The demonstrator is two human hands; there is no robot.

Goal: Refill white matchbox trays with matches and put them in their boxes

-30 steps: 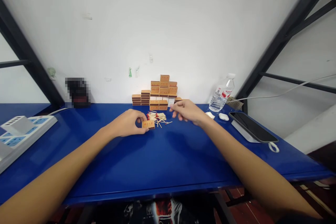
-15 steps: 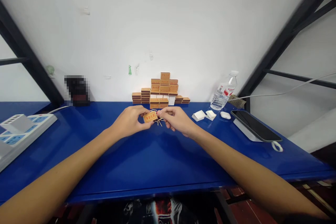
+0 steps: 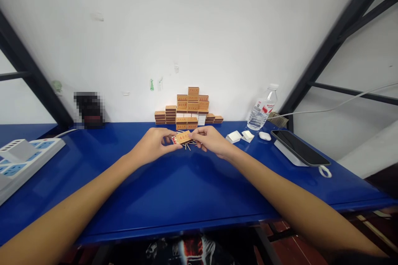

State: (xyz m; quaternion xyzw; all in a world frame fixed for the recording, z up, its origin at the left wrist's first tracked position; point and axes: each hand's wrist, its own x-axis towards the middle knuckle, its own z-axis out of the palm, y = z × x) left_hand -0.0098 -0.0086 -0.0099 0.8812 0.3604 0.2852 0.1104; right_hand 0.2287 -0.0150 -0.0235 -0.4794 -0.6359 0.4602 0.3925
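Between both hands is a small orange matchbox (image 3: 184,137) with red lettering, its tray partly slid out at the left end. Red match heads show in that opening. My left hand (image 3: 154,144) is closed on the tray end, thumb below and fingers above. Thumb and fingers of my right hand (image 3: 209,138) pinch the right end of the sleeve. Beneath the box several loose matches (image 3: 188,146) lie scattered on the blue table (image 3: 174,190). Just behind stands a stepped stack of matchboxes (image 3: 192,106) against the wall.
White paper pieces (image 3: 234,136) lie right of my right hand. Farther right are a water bottle (image 3: 261,109), a white earphone case (image 3: 265,136) and a phone (image 3: 298,148) on a white stand. A power strip (image 3: 34,159) lies at the left, a pixelated dark object (image 3: 90,109) behind it.
The matchbox's tray now sticks out at the left, showing match heads; before, only the printed sleeve showed there. My right hand has come onto the sleeve's right end. The view has shifted slightly.
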